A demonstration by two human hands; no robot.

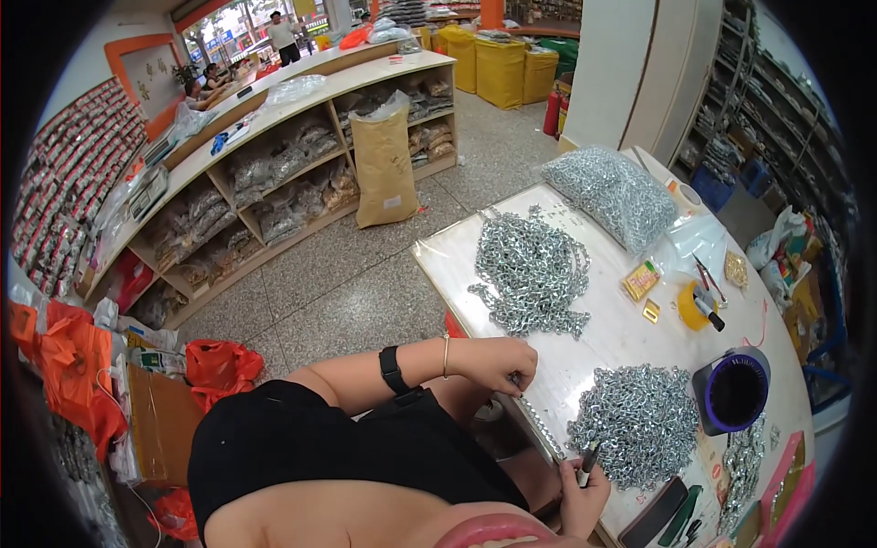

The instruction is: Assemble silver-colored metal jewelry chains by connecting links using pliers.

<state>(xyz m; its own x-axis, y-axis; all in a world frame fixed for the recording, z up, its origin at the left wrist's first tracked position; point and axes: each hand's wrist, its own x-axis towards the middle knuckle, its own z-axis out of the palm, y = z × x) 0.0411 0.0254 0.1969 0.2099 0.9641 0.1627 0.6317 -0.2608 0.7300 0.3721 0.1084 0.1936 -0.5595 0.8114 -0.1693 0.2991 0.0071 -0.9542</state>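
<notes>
Along the table's near edge a short silver chain point(541, 425) stretches between my two hands. My left hand point(505, 365) is closed in a pinch at its far end, with a small dark bit showing at the fingertips. At the near end my right hand point(583, 500) is closed around a small dark-and-silver tool point(589, 461), whose exact kind I cannot make out. Beside the right hand lies a big heap of loose silver links point(635, 425). Farther off, a tangled pile of silver chain point(530, 269) rests on the white table point(448, 247).
A bulging clear bag of silver links point(612, 196) lies at the table's far side. To the right are yellow tape point(696, 308), tweezers point(710, 279), a small yellow box point(640, 280) and a dark round container point(734, 390). A brown sack point(384, 164) leans on the shelf counter.
</notes>
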